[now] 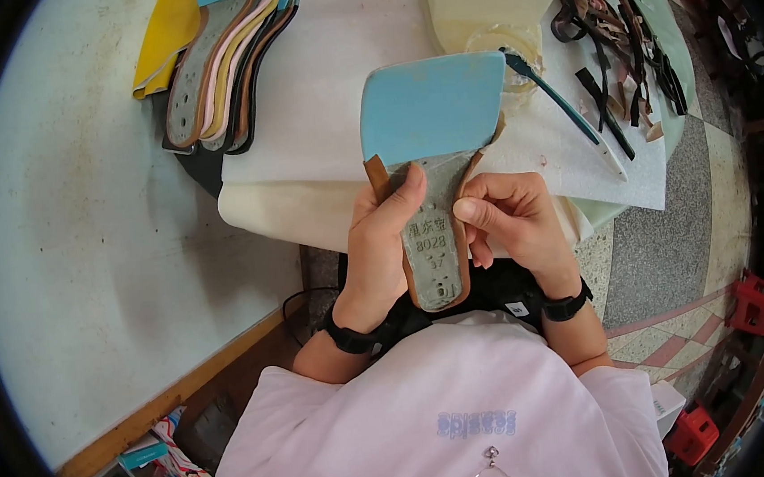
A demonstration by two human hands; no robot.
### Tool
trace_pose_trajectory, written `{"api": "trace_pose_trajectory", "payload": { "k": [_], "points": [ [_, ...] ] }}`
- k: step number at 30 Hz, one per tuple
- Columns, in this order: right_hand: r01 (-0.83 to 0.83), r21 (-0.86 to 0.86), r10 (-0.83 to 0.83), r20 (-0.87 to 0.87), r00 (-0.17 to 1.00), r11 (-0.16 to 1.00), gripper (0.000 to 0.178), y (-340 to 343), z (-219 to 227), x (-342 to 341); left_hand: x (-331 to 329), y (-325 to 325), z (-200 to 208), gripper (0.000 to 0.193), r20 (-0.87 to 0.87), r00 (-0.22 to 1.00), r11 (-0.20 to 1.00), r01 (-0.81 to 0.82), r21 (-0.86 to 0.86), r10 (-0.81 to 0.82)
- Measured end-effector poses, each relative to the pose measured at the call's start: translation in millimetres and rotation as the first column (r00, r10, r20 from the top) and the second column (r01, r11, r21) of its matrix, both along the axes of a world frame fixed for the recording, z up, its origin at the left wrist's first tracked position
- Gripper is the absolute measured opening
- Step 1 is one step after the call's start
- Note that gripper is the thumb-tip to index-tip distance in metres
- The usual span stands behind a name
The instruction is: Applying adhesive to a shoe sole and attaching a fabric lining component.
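Observation:
A shoe insole (433,225) hangs upright in front of me, its wide end away from me and its heel end toward my body. Its front part is light blue, its back part grey with stamped marks. A brown edging strip (377,178) runs along the heel section, with a loose end sticking out at the left. My left hand (374,248) is closed around the left edge, thumb flat on the grey face. On the opposite edge my right hand (517,223) pinches the brown strip between thumb and bent fingers.
Several edged insoles (230,80) are stacked at the far left beside yellow material (164,40). A brush (564,103) rests by a glue-smeared pot (508,45). Dark strip scraps (618,49) lie far right. Red stools (753,303) stand on the floor.

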State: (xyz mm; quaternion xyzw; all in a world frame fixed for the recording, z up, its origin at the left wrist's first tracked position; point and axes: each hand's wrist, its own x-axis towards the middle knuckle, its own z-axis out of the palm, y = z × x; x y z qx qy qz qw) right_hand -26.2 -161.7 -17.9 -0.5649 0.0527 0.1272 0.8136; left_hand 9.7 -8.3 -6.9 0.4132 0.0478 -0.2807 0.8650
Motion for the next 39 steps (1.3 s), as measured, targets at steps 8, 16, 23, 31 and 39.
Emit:
{"api": "trace_pose_trajectory", "payload": {
  "k": [8, 16, 23, 31, 39],
  "points": [
    [-0.074, 0.102, 0.071, 0.029, 0.997, 0.992, 0.011, -1, 0, -3, 2, 2, 3, 0.027, -0.044, 0.998, 0.997, -0.053, -0.062, 0.051],
    [-0.14, 0.042, 0.139, 0.019, 0.99, 0.989, 0.009, -1, 2, -1, 4, 6, -2, 0.023, 0.004, 1.0, 1.0, -0.017, 0.019, 0.017],
    [-0.081, 0.031, 0.082, -0.029, 0.996, 0.996, 0.009, -2, 6, -3, 0, 3, 1, 0.023, 0.024, 0.999, 0.999, 0.038, -0.01, -0.037],
    [-0.016, 0.056, 0.019, -0.047, 0.999, 0.998, 0.012, 1, 2, -3, 2, 5, -8, 0.022, 0.071, 0.996, 0.998, 0.053, -0.046, -0.049],
    [0.16, 0.042, -0.159, -0.017, 0.987, 0.986, 0.013, 8, 3, -4, 3, 5, -13, 0.023, 0.138, 0.987, 0.997, 0.075, 0.027, -0.078]
  ]
}}
